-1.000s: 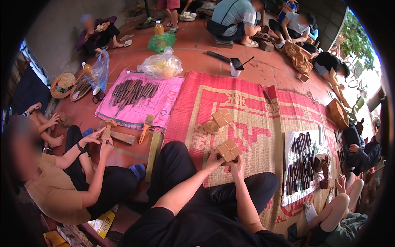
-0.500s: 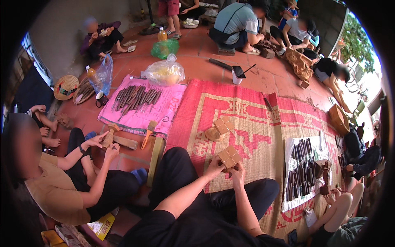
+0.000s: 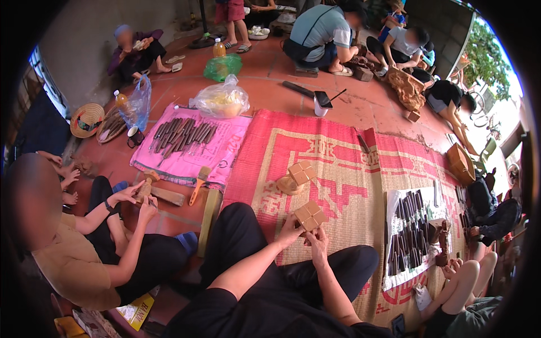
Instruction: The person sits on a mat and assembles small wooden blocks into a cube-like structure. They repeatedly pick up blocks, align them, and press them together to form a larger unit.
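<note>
Above my lap I hold a square light-brown carved wooden piece (image 3: 310, 216) whose top is cut by crossing grooves. My left hand (image 3: 289, 232) grips its left side, fingers closed round it. My right hand (image 3: 317, 242) is closed at its near lower edge, the fingertips partly tucked underneath. The underside of the piece is hidden. Just beyond, on the woven mat (image 3: 344, 217), stands a similar grooved wooden piece (image 3: 302, 172) with a rounded wooden part (image 3: 290, 185) beside its lower left.
Left of the mat, a pink sheet (image 3: 225, 155) carries many chisels (image 3: 183, 135), with a brush (image 3: 198, 186) near its corner. At right, more dark-handled tools (image 3: 411, 225) lie on a white sheet (image 3: 394, 276). A person (image 3: 96, 242) sits close on my left, holding a wooden carving (image 3: 147, 183).
The grooved piece and both my hands have shifted slightly left, and my right fingers have moved a little beneath it. The whole view has drifted slightly. My grip on the piece continues.
</note>
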### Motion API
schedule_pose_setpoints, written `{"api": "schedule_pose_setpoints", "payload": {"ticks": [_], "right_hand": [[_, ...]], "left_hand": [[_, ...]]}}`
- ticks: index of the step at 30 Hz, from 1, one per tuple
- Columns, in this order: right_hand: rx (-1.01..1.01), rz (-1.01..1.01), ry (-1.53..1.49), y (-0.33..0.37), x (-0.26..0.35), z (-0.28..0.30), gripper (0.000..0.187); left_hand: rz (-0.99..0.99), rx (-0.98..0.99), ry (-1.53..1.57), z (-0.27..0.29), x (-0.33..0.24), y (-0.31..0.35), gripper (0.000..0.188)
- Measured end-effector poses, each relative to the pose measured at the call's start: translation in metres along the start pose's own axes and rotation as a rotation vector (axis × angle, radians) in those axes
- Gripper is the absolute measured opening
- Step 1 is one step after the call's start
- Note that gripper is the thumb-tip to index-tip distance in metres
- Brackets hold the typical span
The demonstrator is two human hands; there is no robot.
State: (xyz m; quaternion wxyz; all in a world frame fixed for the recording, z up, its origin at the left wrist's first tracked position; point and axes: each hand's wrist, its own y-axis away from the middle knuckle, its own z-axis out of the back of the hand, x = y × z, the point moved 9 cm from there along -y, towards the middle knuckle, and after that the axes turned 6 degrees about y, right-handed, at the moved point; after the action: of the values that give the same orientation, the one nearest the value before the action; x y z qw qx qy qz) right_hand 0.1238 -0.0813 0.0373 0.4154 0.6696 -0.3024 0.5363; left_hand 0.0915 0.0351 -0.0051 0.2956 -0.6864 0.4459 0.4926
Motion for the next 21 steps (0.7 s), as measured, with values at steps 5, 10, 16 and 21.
{"api": "schedule_pose_setpoints", "payload": {"ticks": [5,10,16,21], "right_hand": [[-0.041,0.085,0.114,0.0,0.0,-0.001,0.013],[0.11,-0.069,0.151,-0.026,-0.019,0.014,0.016],[0.07,0.015,0.169,-0.031,0.017,0.015,0.02],[0.066,-0.016,-0.107,-0.036,0.001,0.002,0.02]], "left_hand": [[-0.047,-0.027,-0.133,0.009,0.011,0.002,0.061],[-0.058,-0.022,-0.093,0.007,0.007,-0.004,0.06],[-0.096,-0.009,-0.102,0.005,-0.006,-0.005,0.051],[-0.073,0.0,-0.054,0.009,0.014,-0.011,0.056]]}}
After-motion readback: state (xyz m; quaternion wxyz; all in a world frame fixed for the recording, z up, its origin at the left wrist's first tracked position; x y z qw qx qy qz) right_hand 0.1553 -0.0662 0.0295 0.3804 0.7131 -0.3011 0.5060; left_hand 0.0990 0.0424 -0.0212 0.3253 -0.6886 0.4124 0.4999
